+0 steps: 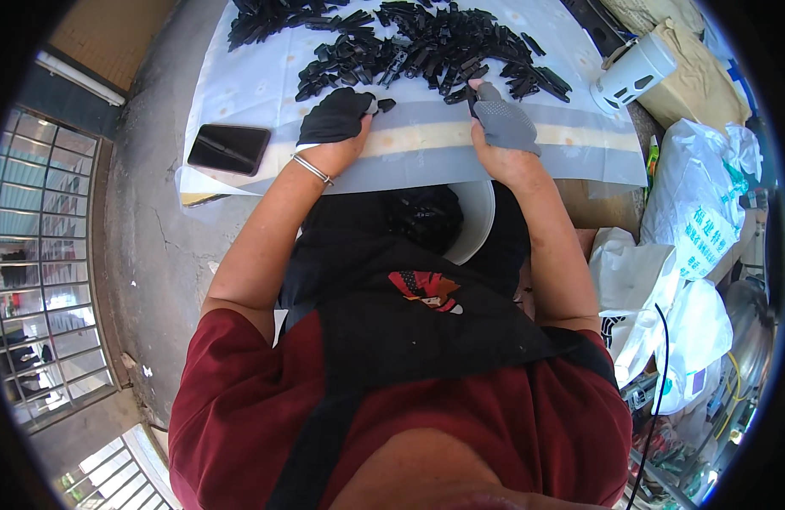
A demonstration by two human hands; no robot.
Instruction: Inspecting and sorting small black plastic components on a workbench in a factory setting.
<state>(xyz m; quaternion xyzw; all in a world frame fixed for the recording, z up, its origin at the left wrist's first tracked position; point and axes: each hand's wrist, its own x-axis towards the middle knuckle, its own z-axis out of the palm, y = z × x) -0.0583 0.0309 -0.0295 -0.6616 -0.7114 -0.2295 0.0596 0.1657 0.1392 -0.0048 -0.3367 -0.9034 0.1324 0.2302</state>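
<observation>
Small black plastic pieces (426, 42) lie heaped along the far part of a table with a pale cover (409, 161). My left hand (337, 117), in a black glove, is closed in front of the heap, with a small black plastic piece (386, 105) at its fingertips. Just right of it, my right hand (505, 123) wears a grey dotted glove. Its thumb and fingers pinch a thin black plastic piece (472, 100) near the heap's front edge. The fingers partly hide both pieces. Between my legs, below the table edge, a white bucket (482, 221) holds shiny black contents.
A dark phone (229, 150) rests at the table's left side. A white tumbler (635, 75) leans at the far right corner. White plastic bags (694, 195) and a tan sack (694, 81) crowd the right side. Barred windows (48, 263) stand left, past the concrete floor.
</observation>
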